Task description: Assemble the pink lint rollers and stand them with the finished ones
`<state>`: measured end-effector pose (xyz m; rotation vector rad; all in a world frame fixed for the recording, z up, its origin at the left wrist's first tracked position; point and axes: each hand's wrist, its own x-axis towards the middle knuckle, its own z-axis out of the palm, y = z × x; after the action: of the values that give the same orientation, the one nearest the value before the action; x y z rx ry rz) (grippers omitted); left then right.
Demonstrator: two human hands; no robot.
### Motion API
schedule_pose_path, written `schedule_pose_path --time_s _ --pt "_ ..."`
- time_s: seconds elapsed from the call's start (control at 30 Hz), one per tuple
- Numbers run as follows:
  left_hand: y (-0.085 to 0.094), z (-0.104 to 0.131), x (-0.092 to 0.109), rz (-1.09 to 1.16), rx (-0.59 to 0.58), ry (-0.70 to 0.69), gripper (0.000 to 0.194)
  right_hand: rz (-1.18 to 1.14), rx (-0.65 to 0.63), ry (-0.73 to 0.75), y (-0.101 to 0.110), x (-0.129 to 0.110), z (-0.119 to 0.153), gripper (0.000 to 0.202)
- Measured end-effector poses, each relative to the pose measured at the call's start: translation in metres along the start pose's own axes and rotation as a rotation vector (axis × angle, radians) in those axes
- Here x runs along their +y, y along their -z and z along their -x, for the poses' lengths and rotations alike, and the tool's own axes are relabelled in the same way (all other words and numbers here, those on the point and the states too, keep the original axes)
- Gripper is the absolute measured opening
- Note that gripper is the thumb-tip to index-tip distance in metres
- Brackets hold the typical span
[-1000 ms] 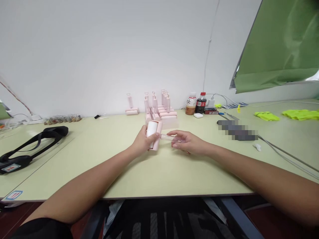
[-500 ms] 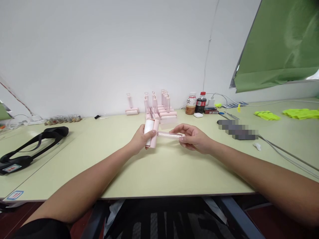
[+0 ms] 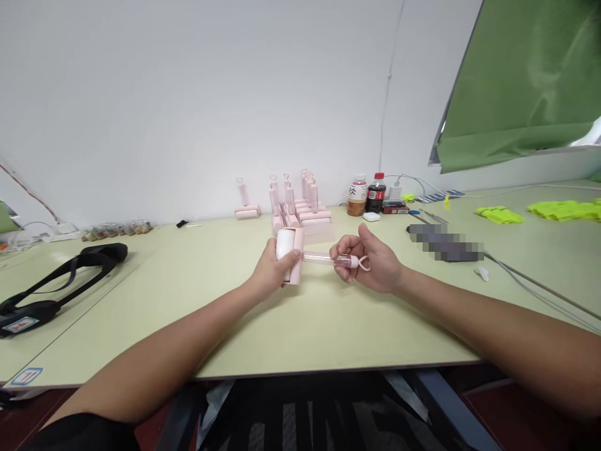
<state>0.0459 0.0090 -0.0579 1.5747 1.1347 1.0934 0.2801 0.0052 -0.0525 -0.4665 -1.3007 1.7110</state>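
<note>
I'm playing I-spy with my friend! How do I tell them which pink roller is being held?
Look at the long pale-green table. Near its middle, the left hand holds a pink roller. Its clear handle points sideways, unlike the upright handles behind it.

Just the one cam here, worn on the head, facing forward and tipped down over the lap (image 3: 300,416). Pretty wide shot: left hand (image 3: 275,266) and right hand (image 3: 373,266) sit mid-frame at arm's length, desk (image 3: 323,332) spreading side to side, white wall (image 3: 188,113) farther back up top.
</note>
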Motion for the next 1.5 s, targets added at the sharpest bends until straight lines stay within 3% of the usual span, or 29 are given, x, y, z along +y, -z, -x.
schedule_pose_path --time_s 0.47,0.63,0.7,0.77,0.87,0.97,1.13,1.23,1.37,1.5 --pt "-0.010 0.003 -0.005 -0.076 0.091 -0.024 0.044 -0.043 0.204 0.035 -0.006 0.007 -0.002 0.054" --pt "0.000 -0.009 0.002 -0.032 -0.077 -0.009 0.054 0.047 0.167 0.046 -0.005 -0.011 -0.003 0.042" --pt "0.008 -0.018 0.005 -0.004 -0.186 -0.037 0.056 0.096 0.166 0.102 -0.003 -0.023 -0.002 0.039" --pt "0.014 -0.030 0.005 -0.023 -0.208 -0.054 0.060 0.103 0.199 0.176 0.001 -0.035 0.000 0.037" --pt "0.014 -0.049 0.001 -0.401 -0.139 -0.122 0.053 0.052 0.297 0.287 0.011 -0.048 0.002 0.032" --pt "-0.002 -0.070 0.000 -0.857 -0.154 -0.247 0.040 0.011 0.396 0.348 0.019 -0.055 0.002 0.029" --pt "-0.035 -0.101 0.003 -1.016 -0.175 -0.251 0.059 0.009 0.429 0.349 0.023 -0.056 0.001 0.029" --pt "-0.040 -0.104 0.005 -1.048 -0.158 -0.198 0.059 0.048 0.420 0.361 0.022 -0.054 0.002 0.029" --pt "-0.027 -0.086 0.005 -1.017 -0.122 -0.119 0.045 0.077 0.350 0.352 0.019 -0.052 0.004 0.031" --pt "0.006 -0.061 0.002 -0.889 -0.104 -0.014 0.028 0.117 0.270 0.322 0.016 -0.048 0.004 0.033"
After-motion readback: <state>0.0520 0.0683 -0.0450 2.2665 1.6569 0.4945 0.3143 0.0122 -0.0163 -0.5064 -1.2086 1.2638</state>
